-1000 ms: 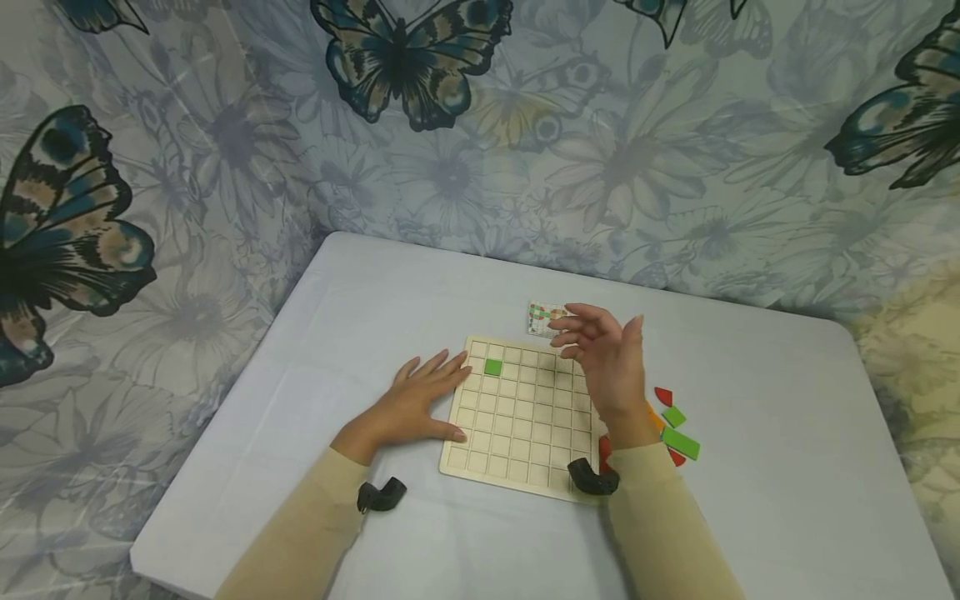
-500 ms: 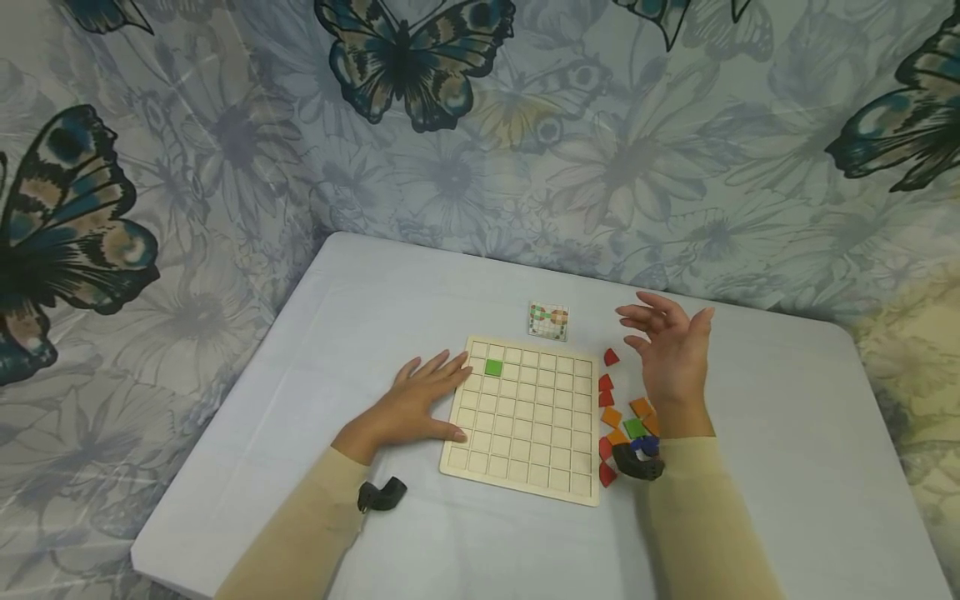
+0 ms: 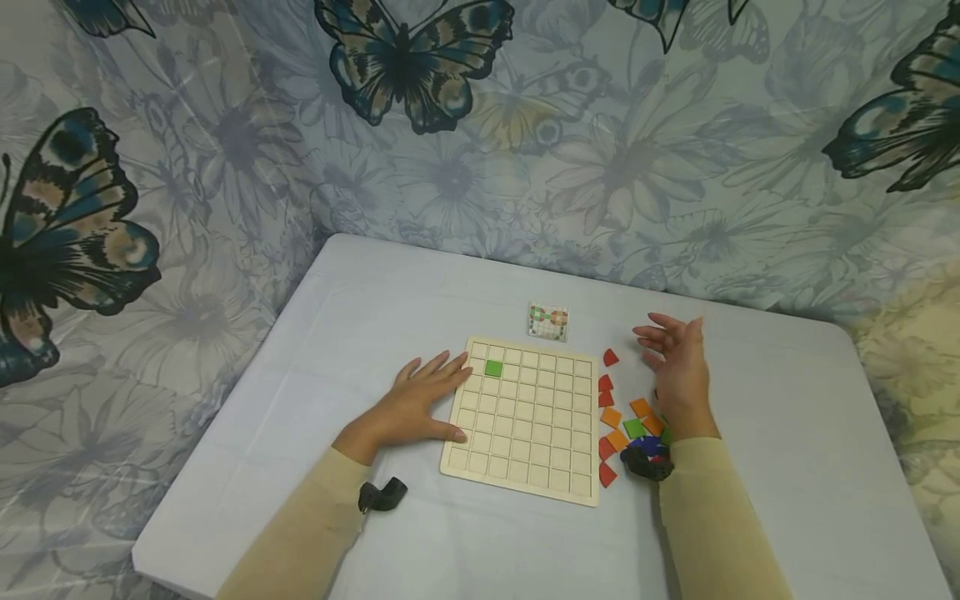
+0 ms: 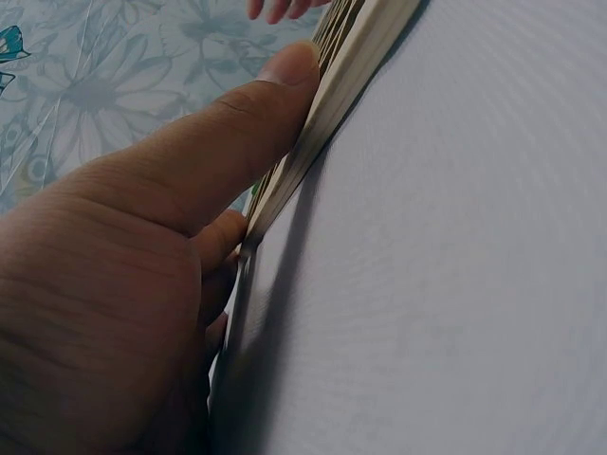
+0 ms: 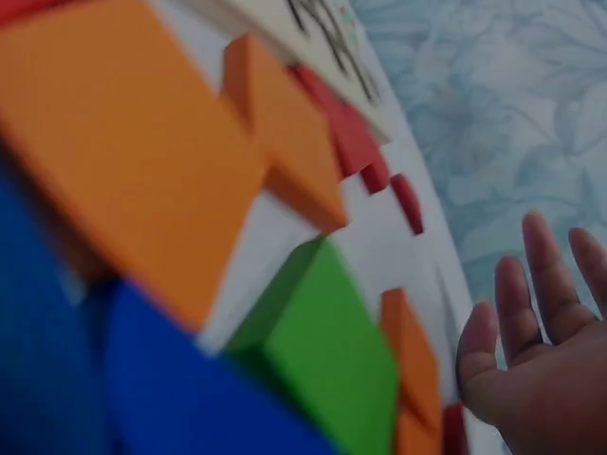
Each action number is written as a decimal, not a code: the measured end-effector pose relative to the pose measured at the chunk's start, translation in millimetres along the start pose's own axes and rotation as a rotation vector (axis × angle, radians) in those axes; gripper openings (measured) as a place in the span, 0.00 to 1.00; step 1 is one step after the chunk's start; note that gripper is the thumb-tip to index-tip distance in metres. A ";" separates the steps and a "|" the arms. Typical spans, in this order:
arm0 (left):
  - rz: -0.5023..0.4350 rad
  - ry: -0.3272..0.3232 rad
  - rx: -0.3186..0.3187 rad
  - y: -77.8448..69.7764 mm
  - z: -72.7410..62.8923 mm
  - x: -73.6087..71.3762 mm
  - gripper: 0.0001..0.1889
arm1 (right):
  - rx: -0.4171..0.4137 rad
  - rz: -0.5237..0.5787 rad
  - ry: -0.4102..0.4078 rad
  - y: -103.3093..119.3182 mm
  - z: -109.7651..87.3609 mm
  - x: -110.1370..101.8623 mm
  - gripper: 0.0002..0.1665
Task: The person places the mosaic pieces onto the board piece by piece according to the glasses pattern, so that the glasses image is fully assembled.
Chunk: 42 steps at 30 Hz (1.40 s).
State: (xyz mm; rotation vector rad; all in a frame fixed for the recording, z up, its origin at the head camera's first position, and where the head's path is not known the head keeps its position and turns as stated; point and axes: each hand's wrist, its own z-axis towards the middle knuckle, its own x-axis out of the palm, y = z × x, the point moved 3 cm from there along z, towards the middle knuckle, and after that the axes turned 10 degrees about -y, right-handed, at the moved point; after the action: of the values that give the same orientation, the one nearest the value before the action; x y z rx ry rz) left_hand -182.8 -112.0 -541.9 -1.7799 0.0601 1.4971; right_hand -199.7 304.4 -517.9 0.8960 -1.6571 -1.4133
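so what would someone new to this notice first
Probably the large dark butterfly high on the patterned backdrop. Next, the single green square near the far left corner of the pale gridded board, whose left edge the left hand touches. Then the bright loose pieces beside the board's right edge, near the right hand.

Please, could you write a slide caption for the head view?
Left hand touches a gridded board bearing one green tile; right hand near loose pieces.
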 end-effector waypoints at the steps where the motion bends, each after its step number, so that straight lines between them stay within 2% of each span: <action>1: -0.001 0.001 -0.002 -0.1 -0.1 0.0 0.60 | 0.012 -0.011 -0.008 -3.2 1.1 -1.3 0.49; 4: 0.000 0.003 -0.006 -0.4 -0.1 -0.5 0.60 | -0.002 -0.183 -0.024 -11.3 2.9 -4.4 0.45; 8: 0.003 0.007 -0.012 -0.8 0.2 -1.3 0.60 | -0.046 -0.504 -0.022 -18.9 2.9 -4.3 0.41; 12: -0.006 0.011 -0.018 -1.3 1.1 -1.0 0.60 | -0.060 -0.644 0.045 -25.1 3.7 -1.2 0.44; 17: 0.003 0.017 -0.018 0.4 3.1 1.6 0.60 | -0.158 -0.774 0.118 -27.3 4.3 4.8 0.37; 21: -0.001 0.010 -0.020 1.6 3.6 3.0 0.61 | -0.212 -0.844 0.131 -28.2 4.0 8.5 0.29; 27: 0.018 0.018 -0.032 4.4 2.1 3.4 0.61 | -0.208 -0.899 0.139 -29.1 2.9 15.3 0.22; 31: 0.021 0.025 -0.037 4.0 1.8 3.3 0.61 | -0.158 -0.874 0.133 -28.3 1.9 15.9 0.20; 34: 0.012 0.018 -0.032 2.9 1.6 2.3 0.61 | -0.125 -0.848 0.122 -27.8 1.2 16.5 0.24; 38: 0.009 0.017 -0.033 2.3 1.8 1.6 0.61 | -0.113 -0.873 0.127 -28.3 1.2 17.0 0.28; 42: 0.013 0.025 -0.038 1.8 2.1 1.6 0.61 | -0.115 -0.900 0.145 -28.6 1.2 17.2 0.24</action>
State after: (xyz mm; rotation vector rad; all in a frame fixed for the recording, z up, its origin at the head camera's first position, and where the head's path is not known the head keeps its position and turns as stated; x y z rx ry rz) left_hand -185.0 -111.3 -544.1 -1.8319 0.0569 1.4945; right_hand -207.8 285.7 -544.5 1.7492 -1.0596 -1.9194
